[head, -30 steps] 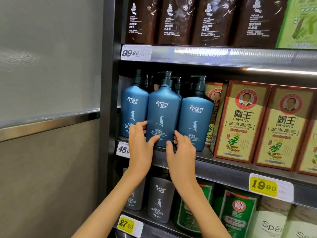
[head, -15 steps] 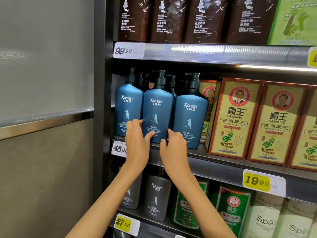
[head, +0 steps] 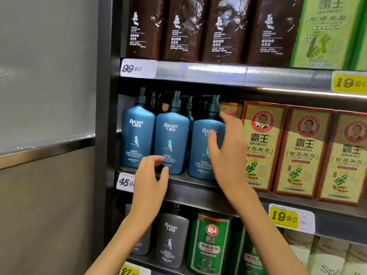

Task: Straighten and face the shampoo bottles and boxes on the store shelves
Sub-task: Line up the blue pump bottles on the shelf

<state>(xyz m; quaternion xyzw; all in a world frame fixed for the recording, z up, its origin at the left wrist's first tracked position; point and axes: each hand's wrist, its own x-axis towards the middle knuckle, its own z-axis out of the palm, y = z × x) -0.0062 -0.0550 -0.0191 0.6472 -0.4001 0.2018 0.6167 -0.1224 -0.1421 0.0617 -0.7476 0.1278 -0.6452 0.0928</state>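
Bottles [head: 172,141] left of boxes [head: 301,149], same shelf [head: 198,192].

A light strip under the upper shelf [head: 238,76] glared along its edge, leaving the blue bottles' pump tops [head: 174,100] in shadow. Both hands were slightly motion-blurred, and the frame bowed at its edges.

3 blue bottles [head: 172,141] with white bird marks; yellow, red-edged boxes [head: 301,153].

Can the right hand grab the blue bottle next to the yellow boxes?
Probably yes. The right hand is already open in front of that blue bottle, fingers spread around its right side, with nothing between them. The yellow box beside it leaves little room.
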